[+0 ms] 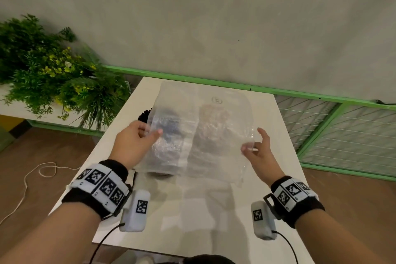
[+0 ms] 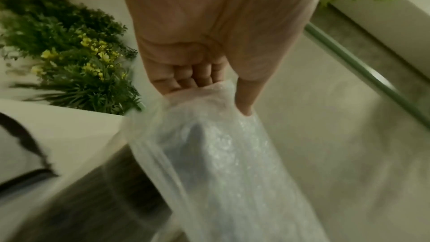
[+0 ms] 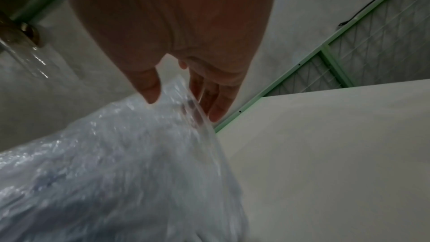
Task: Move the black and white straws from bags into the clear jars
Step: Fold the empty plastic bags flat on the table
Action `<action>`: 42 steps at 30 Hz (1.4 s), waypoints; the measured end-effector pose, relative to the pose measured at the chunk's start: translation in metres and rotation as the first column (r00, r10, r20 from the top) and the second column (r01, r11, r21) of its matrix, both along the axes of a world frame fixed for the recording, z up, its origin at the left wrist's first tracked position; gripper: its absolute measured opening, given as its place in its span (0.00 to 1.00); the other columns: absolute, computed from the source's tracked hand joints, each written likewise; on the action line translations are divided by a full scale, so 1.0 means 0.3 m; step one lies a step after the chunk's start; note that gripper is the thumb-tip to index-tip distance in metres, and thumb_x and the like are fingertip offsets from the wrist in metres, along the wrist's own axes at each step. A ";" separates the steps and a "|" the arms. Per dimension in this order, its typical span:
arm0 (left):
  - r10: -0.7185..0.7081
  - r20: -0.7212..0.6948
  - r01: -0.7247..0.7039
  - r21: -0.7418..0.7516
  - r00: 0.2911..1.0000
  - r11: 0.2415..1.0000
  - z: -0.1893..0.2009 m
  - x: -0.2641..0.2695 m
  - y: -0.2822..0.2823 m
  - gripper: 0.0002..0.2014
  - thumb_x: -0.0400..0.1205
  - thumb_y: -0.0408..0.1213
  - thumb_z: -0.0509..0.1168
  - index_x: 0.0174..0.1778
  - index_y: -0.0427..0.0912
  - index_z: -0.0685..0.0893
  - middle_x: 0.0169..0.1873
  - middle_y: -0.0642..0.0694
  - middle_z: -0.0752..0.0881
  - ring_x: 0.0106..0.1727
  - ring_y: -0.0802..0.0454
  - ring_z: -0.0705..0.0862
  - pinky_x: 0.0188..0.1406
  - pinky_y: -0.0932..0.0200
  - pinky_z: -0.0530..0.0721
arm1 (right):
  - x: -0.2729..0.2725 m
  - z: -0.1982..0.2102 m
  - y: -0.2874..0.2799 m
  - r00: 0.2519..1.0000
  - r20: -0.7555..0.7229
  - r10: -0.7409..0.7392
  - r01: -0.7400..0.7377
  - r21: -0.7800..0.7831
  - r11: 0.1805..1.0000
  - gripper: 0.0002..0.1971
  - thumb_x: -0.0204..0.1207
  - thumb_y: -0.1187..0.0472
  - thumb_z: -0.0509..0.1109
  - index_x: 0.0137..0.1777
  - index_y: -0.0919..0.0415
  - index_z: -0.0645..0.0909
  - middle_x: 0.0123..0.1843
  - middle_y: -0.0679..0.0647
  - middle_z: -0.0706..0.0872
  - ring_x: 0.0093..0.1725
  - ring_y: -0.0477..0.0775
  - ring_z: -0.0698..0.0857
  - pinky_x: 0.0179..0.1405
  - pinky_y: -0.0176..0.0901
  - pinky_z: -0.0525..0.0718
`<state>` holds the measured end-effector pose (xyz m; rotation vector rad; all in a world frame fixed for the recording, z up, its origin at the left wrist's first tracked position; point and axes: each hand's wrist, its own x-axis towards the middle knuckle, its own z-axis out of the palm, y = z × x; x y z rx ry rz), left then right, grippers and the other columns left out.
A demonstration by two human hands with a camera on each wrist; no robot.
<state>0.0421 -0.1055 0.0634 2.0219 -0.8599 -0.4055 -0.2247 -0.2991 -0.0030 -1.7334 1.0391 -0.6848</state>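
Nearest, two wrists banded in black with coded markers, both raised over the tabletop (image 1: 214, 221). Between them, one clear plastic bag (image 1: 199, 135) held up off the tabletop and stretched flat.

Left hand (image 1: 132, 141): grip closed, thumb and fingers pinching the bag's left edge; confirmed in the left wrist view, thumb pressed into the film. Right hand (image 1: 260, 150): looser grip, thumb and a fingertip nipping the bag's right edge, remaining fingers spread straight.

Seemingly the step of opening or emptying the bag. To do it well: keep both pinches on the film only, find the open mouth, part the two layers, then tip the mouth toward a jar so the contents slide lengthwise rather than scatter. Thin, crinkly film likely to slip, so firm the right grip first.

Counts: one bag in hand. A dark mass showing through its left half, possibly black straws inside or something behind it; cannot tell. One tuft of black straw ends (image 1: 145, 114) peeking out just beyond the bag's left edge. White straws: none made out. One clear jar (image 3: 25, 51) glimpsed in the right wrist view, left of the bag. Farther off, left of the tabletop, green plants (image 1: 49, 70).
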 end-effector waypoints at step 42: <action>-0.425 -0.554 0.097 -0.524 0.716 0.846 0.284 -0.260 -0.110 0.21 0.80 0.21 0.52 0.59 0.45 0.82 0.58 0.46 0.85 0.61 0.44 0.80 0.62 0.46 0.78 | 0.167 0.422 0.170 0.995 0.091 -0.050 0.072 -0.255 0.964 0.33 0.58 0.52 0.87 0.58 0.50 0.70 0.46 0.41 0.83 0.44 0.36 0.82 0.33 0.28 0.79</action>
